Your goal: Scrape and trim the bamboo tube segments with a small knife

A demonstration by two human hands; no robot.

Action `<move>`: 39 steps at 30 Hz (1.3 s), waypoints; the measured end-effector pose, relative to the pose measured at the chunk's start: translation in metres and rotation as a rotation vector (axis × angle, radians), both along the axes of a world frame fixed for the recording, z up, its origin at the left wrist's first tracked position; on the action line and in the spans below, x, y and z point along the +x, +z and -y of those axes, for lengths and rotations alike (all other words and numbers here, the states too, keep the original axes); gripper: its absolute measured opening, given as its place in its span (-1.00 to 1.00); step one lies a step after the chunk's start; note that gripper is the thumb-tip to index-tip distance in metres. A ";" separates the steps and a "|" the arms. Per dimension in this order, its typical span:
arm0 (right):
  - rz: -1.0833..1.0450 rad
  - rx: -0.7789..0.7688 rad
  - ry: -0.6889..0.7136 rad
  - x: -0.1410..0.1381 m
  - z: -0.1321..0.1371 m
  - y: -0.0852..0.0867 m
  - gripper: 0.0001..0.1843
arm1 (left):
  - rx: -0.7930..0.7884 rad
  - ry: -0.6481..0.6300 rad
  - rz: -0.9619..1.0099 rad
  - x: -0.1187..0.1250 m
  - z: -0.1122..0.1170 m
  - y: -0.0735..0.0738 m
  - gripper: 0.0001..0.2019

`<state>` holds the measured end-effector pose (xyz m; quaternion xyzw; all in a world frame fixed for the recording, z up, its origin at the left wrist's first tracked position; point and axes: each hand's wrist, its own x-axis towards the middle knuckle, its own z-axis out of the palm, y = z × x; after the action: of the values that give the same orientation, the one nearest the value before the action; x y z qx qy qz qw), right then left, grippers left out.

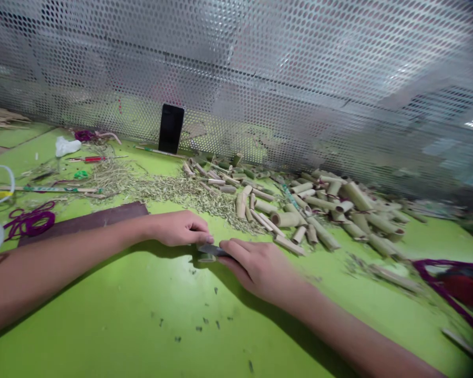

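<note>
My left hand (179, 229) reaches in from the left, its fingertips curled down over a short bamboo piece (207, 258) just above the green tabletop (102, 315). My right hand (256, 270) comes from the lower right and grips a small dark metal blade (213, 250), whose tip lies against that bamboo piece. The fingers of both hands nearly meet and partly hide the piece and the blade's handle end. A heap of cut bamboo tubes (319, 207) lies just beyond my right hand, and pale bamboo shavings (181, 195) spread beyond my left.
A black phone (171, 128) stands against a perforated metal sheet (236, 63). At the left lie a brown leather pad (82, 223), purple cord (31, 221), a red-handled screwdriver (94, 158) and a white cloth (66, 147). More purple cord (449, 283) lies at the right.
</note>
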<state>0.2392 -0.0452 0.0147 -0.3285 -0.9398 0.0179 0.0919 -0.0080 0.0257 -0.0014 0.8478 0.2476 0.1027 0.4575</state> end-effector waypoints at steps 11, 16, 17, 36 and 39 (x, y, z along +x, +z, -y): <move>0.069 -0.114 0.002 0.019 -0.002 0.004 -0.69 | -0.024 -0.024 0.028 -0.003 -0.002 -0.001 -0.54; 0.059 -0.088 0.014 0.006 -0.002 0.002 -0.67 | -0.004 0.009 0.010 -0.002 0.000 0.000 -0.54; 0.050 -0.089 0.019 0.004 -0.002 0.002 -0.67 | -0.001 0.010 0.010 -0.001 0.000 0.000 -0.55; 0.074 -0.062 0.056 0.003 0.001 -0.003 -0.61 | -0.014 -0.053 0.062 -0.005 -0.003 0.002 -0.54; 0.086 -0.036 0.133 0.005 0.005 -0.001 -0.56 | -0.022 -0.044 0.051 -0.006 -0.004 0.001 -0.53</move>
<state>0.2441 -0.0502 0.0132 -0.2672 -0.9622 0.0270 0.0442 -0.0141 0.0301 -0.0007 0.8451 0.2185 0.1116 0.4750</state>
